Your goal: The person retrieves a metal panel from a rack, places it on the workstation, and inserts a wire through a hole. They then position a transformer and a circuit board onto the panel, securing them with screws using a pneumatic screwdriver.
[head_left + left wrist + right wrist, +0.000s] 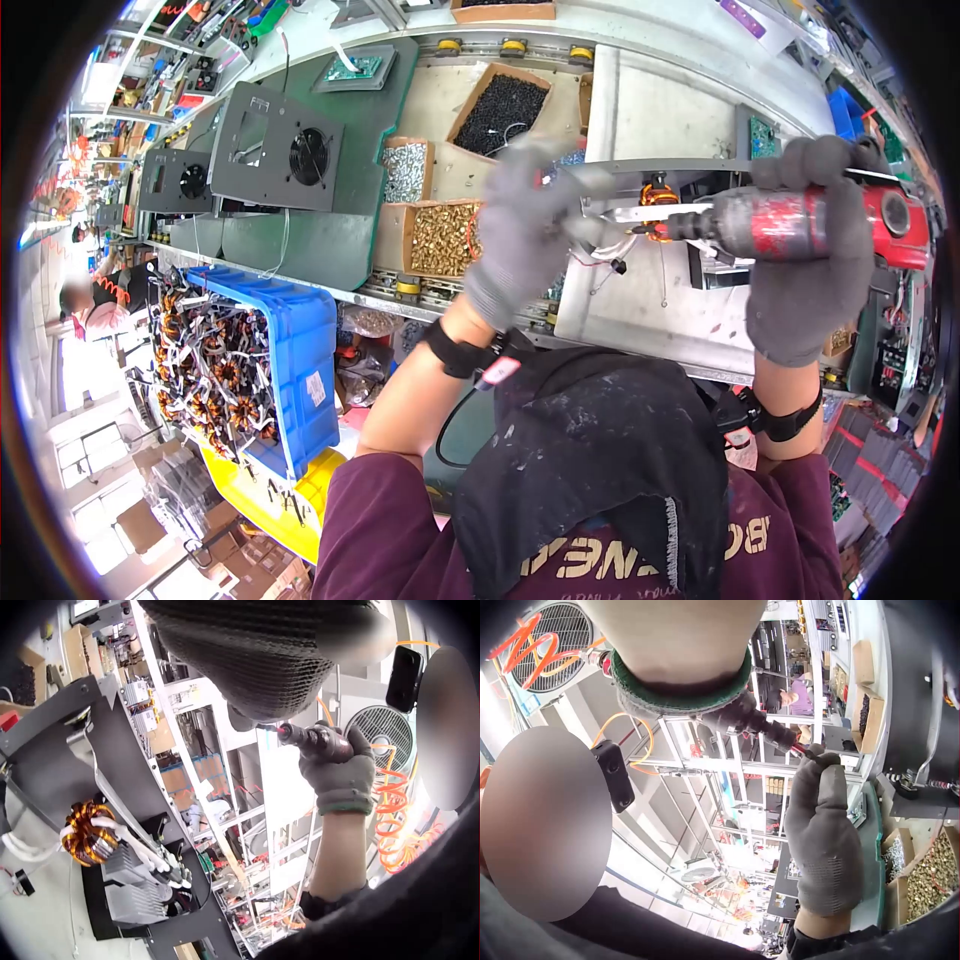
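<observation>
My gloved right hand (808,285) grips a red and grey power screwdriver (775,222), its bit pointing left. My gloved left hand (520,225), blurred in the head view, is up in front of the bit. In the right wrist view its fingertips (829,761) pinch a small dark piece right at the bit's tip; I cannot tell if it is a screw or the bit's end. Beneath, a dark metal housing (135,780) carries a copper-wound ring coil (90,833) with white leads and finned heat sinks (135,896).
Boxes of black screws (503,110), silver screws (407,172) and brass parts (440,240) stand on the left. Grey housings with fans (275,150) sit farther left. A blue crate (305,370) full of coils is beside me. Orange coiled hose (391,817) hangs nearby.
</observation>
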A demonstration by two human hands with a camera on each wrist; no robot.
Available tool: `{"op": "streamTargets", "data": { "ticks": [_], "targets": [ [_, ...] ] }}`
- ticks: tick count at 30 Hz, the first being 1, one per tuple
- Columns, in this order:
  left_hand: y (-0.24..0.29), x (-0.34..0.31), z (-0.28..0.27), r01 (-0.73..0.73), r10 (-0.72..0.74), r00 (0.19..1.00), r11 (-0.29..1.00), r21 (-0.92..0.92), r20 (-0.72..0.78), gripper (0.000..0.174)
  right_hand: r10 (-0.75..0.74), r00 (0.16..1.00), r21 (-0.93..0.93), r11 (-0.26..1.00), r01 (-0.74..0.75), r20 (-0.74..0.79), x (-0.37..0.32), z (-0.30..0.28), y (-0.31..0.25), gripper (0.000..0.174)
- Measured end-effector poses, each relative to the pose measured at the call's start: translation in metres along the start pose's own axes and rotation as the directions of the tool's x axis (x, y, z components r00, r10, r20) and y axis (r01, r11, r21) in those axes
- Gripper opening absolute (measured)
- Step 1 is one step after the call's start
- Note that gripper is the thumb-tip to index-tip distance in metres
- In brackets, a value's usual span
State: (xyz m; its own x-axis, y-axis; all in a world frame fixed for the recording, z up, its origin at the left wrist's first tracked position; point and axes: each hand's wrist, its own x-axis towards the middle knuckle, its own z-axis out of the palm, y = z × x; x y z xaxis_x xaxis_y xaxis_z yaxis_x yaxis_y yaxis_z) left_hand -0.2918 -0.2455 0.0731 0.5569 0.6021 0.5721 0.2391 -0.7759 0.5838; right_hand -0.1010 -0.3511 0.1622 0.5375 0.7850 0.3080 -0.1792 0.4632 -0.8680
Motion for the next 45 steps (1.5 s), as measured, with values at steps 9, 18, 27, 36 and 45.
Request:
{"op": "streamTargets", "data": {
  "ticks": [9, 18, 27, 36, 45],
  "targets": [
    [-0.159, -0.082, 0.018, 0.687, -0.935, 0.326, 0.335, 0.644, 0.139, 0.028, 0.021, 0.999, 0.064, 0.998, -0.019, -0.027, 0.002, -0.038, -0.025, 0.022],
    [-0.190, -0.107, 0.036, 0.658, -0.991, 0.085, 0.137, 0.741, 0.107, 0.027, -0.013, 0.989, -0.103, 0.995, -0.002, -0.149, -0.003, -0.063, -0.038, 0.028],
    [-0.116, -0.077, -0.066, 0.153, -0.734, 0.679, 0.143, -0.978, -0.001, 0.024, 0.062, 0.996, -0.014, 0.998, -0.061, 0.057, 0.000, -0.058, -0.028, 0.028],
    [-0.046, -0.035, -0.202, -0.135, -0.594, 0.784, 0.116, -0.984, -0.178, 0.021, -0.059, 0.997, -0.099, 0.993, 0.065, 0.057, 0.000, -0.040, -0.028, 0.024],
    [0.019, -0.044, 0.043, 0.877, -0.507, 0.321, -0.160, -0.454, 0.800, 0.036, -0.073, 0.992, -0.055, 0.995, 0.079, 0.104, 0.001, -0.044, 0.000, 0.032]
  ]
}}
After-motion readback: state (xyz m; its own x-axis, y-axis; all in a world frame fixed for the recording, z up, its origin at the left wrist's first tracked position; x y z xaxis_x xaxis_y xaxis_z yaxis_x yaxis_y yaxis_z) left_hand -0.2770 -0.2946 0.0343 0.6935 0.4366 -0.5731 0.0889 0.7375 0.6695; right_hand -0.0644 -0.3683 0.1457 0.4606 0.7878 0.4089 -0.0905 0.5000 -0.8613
